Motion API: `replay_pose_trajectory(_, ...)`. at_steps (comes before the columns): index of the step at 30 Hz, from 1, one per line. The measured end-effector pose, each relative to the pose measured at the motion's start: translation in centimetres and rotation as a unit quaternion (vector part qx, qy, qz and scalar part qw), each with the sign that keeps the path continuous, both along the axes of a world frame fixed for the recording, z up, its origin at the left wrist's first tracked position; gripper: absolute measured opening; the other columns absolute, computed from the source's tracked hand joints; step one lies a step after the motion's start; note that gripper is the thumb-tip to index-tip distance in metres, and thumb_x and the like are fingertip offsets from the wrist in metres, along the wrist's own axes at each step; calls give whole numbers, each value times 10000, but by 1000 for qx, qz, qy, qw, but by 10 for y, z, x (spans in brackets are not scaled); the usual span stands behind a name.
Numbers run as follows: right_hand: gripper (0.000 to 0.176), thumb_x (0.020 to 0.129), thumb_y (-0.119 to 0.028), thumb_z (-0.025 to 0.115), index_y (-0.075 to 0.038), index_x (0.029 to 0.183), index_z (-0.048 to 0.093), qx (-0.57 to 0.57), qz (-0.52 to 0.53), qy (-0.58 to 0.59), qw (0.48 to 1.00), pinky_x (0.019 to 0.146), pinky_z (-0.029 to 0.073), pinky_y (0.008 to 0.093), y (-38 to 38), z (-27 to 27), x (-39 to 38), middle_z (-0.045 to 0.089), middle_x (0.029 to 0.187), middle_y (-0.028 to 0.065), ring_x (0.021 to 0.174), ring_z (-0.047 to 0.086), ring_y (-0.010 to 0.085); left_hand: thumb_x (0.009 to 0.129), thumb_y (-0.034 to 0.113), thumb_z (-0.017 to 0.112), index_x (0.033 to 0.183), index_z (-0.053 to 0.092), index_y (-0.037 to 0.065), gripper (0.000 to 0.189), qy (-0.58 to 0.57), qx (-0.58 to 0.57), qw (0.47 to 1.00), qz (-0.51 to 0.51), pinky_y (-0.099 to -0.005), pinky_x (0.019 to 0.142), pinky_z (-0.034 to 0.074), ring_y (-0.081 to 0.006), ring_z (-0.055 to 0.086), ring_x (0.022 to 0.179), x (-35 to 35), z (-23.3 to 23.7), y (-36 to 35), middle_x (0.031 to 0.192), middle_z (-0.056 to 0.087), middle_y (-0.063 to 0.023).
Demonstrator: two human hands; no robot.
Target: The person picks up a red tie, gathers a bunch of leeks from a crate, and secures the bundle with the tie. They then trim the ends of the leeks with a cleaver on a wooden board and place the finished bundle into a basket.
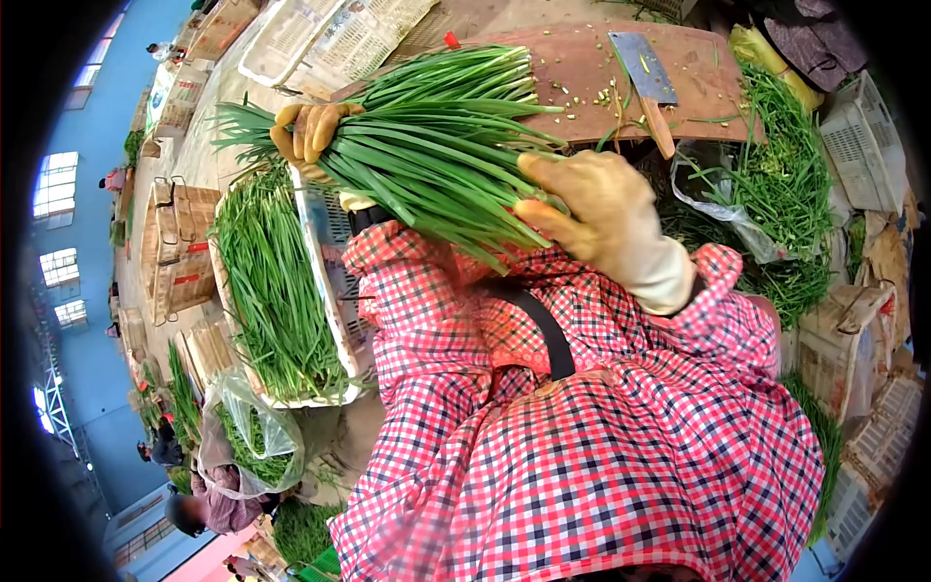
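Observation:
My left hand (pixel 312 136), in a tan glove, is wrapped round one end of a bunch of long green leaves (pixel 427 170). At the bunch's other end, my gloved right hand (pixel 592 199) has its thumb and a finger at the leaf stems; whether they pinch any is blurred. Just behind lies a second green bundle (pixel 456 78), its pale cut ends on a reddish-brown board (pixel 582 63). A cleaver (pixel 642 73) with a wooden handle rests on that board among small clippings.
A white crate (pixel 325 281) full of green leaves stands at the left. Loose greens (pixel 790 165) and plastic bags are at the right, beside a grey crate (pixel 863 141). A wooden box (pixel 182 247) stands farther left; a person (pixel 218 500) is at the lower left.

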State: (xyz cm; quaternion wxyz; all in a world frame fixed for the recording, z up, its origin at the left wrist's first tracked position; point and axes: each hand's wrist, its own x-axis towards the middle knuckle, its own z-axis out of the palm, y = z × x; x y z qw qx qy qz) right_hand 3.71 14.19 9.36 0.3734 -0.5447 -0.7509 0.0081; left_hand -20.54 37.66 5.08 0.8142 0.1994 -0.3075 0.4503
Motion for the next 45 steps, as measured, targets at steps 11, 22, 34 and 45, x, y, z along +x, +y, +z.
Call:
replay_pose_trajectory(11, 54, 841, -188, 616, -184, 840, 669, -65, -5, -101, 993, 595, 444, 360, -61, -93, 31, 594, 661, 40, 602, 582, 222, 1016, 348, 489, 1089, 605, 1, 373, 76, -69, 992, 78, -546, 1029, 365, -159, 594, 726, 5, -34, 0, 597, 532, 30)
replay_pose_trajectory(22, 399, 974, -254, 606, 3, 1278, 572, -305, 79, 557, 768, 829, 511, 245, -10, -52, 43, 651, 1136, 92, 971, 615, 118, 974, 234, 465, 549, 498, 154, 434, 30, -6, 999, -16, -310, 888, 450, -127, 590, 585, 28, 11, -21, 507, 524, 30)
replay_pose_trajectory(34, 260, 894, -161, 699, 35, 1066, 691, -373, 49, 509, 774, 690, 458, 198, -10, -48, 41, 696, 886, 7, 775, 579, 46, 993, 237, 470, 805, 585, 54, 286, 10, 14, 999, 33, -245, 696, 522, -101, 556, 526, 33, 6, -25, 498, 524, 40)
replay_pose_trajectory(45, 200, 896, -124, 701, 39, 1011, 701, -197, -21, 584, 787, 745, 510, 238, -38, -56, 34, 706, 879, 56, 801, 635, 104, 1005, 297, 494, 1127, 597, -36, 369, -32, 42, 998, 19, -267, 761, 530, -114, 596, 619, 35, 5, -21, 564, 569, 47)
